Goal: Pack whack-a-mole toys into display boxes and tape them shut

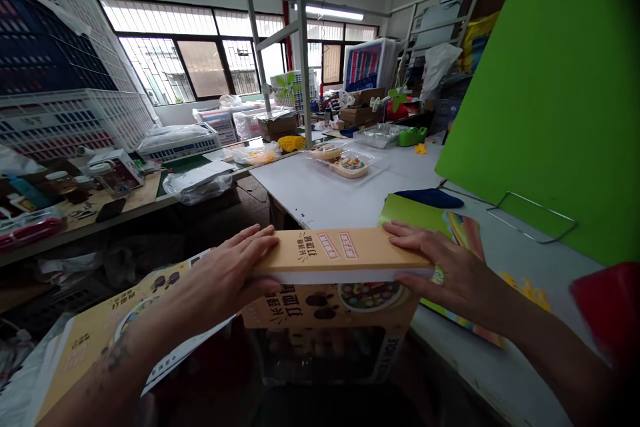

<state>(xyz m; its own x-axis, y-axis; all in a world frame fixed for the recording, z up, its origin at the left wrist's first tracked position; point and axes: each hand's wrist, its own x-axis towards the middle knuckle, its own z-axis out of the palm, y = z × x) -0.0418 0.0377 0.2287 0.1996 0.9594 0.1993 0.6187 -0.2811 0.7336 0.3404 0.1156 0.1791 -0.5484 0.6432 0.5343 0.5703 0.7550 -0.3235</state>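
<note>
- box (pixel 305 307), orange with a white edge along its top, in front of the person at the near edge of the white bench (pixel 320 193); what it rests on underneath is too dark to tell.
- its narrow orange top carries printed characters; its front shows a round food picture above a dark window, the contents too dim to name.
- left hand (pixel 243 263) at the box's left end: grip partly closed, fingers laid over the top, thumb along the front edge, holding it.
- right hand (pixel 433 257) at the right end, in a like grip, fingers over the top and thumb at the front edge; a ring (pixel 438 274) sits on one finger.
- flat printed cardboard (pixel 70 353) lies at the left, below the left forearm.
- green card (pixel 403 209) and a striped piece (pixel 467 233) lie beside the right hand, a dark blue item (pixel 433 198) just beyond.
- clear tray (pixel 357 163) with colourful round pieces sits farther back on the bench; a green tape dispenser (pixel 413 137) stands beyond.
- large green panel (pixel 540 100) slants up at the right, a wire stand (pixel 533 217) at its base.
</note>
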